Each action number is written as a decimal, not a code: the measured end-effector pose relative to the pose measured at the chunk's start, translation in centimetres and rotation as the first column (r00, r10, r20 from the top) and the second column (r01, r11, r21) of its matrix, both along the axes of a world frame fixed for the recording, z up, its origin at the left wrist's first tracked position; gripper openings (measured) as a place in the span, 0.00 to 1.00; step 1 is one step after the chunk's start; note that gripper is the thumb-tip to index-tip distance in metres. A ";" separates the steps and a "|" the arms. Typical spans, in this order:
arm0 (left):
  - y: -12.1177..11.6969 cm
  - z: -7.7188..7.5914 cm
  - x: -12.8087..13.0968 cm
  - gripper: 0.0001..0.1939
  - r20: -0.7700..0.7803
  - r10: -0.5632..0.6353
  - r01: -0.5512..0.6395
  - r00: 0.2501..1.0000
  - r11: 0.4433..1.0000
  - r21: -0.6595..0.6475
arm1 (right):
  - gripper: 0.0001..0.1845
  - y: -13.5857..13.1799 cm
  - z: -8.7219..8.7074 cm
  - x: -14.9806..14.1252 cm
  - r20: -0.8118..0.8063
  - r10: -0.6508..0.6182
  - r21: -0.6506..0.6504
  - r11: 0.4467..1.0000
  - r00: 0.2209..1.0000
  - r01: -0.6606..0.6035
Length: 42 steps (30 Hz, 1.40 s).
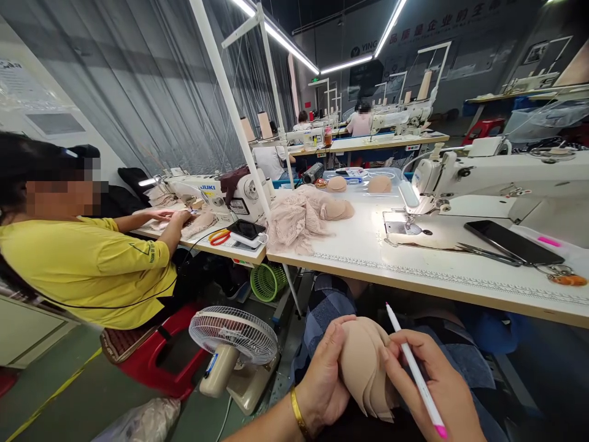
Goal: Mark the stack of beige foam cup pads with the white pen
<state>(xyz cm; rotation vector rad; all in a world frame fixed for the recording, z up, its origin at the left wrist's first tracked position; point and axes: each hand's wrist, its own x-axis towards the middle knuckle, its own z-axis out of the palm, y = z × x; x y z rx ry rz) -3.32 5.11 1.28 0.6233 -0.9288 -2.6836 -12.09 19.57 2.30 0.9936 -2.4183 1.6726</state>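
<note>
A small stack of beige bra cups (361,362) is held low over my lap, its layers fanned out at the lower edge. My left hand (324,374) wraps round the left side of the stack, thumb on top. At the stack's right edge, the thumb and finger of my right hand (427,380) touch the layers. A white marker pen (416,371) with a pink end rests in that same hand, its tip pointing up and away from me. The palm sides of both hands are partly hidden.
A sewing machine (483,178) stands on the white table (350,261), with a phone (513,241) and scissors (488,253) nearby. Beige lace pieces (294,224) lie left. A fan (234,344) stands on the floor. A co-worker in yellow (87,264) sews at the left.
</note>
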 end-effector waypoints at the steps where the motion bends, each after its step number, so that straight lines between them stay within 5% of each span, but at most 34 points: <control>1: 0.1 0.0 -0.1 0.34 -0.014 -0.003 0.003 1.000 1.000 0.005 | 0.09 -0.1 -0.1 0.1 0.000 0.003 0.000 1.000 1.000 -0.003; 5: 0.1 -0.1 -0.3 0.32 -0.008 0.009 -0.008 1.000 0.998 0.062 | 0.06 0.0 0.0 0.2 -0.076 0.034 -0.050 0.998 0.997 -0.038; 9: -0.6 -0.2 -0.2 0.36 0.016 0.006 -0.009 1.000 0.982 0.190 | 0.09 0.6 -0.4 -0.8 -0.051 -0.087 -0.156 0.985 0.995 0.078; 12: -1.1 -0.3 0.0 0.38 -0.070 -0.157 0.170 0.985 0.950 0.263 | 0.20 0.9 -1.5 -1.4 0.010 -0.088 -0.097 0.991 0.996 0.089; 15: -1.2 -0.5 0.1 0.48 -0.153 -0.351 0.379 0.924 0.892 0.246 | 0.26 0.8 -2.7 -1.4 0.044 0.045 -0.037 0.998 0.998 -0.043; 19: -1.1 -1.0 0.2 0.52 -0.181 -0.435 0.468 0.882 0.853 0.232 | 0.30 0.5 -3.3 -1.0 0.095 0.154 -0.056 0.987 0.983 -0.149; 28: -0.7 -1.5 0.1 0.27 -0.075 -0.197 0.210 0.978 0.936 0.281 | 0.23 0.6 -2.1 -0.5 0.358 0.132 -0.175 0.982 0.924 -0.072; 33: -0.6 -1.4 0.1 0.37 -0.072 -0.332 0.337 0.941 0.887 0.317 | 0.19 0.5 -2.7 -0.8 0.379 0.349 -0.221 0.934 0.857 -0.282; 38: -0.9 -1.4 0.2 0.33 -0.083 -0.201 0.217 0.976 0.920 0.327 | 0.17 1.8 -2.9 -0.8 0.144 0.150 -0.131 0.983 0.978 -0.131; 42: -0.8 -1.1 0.0 0.33 -0.125 -0.154 0.188 0.980 0.921 0.340 | 0.11 2.6 -1.9 0.0 -0.047 0.195 -0.011 0.981 0.980 -0.196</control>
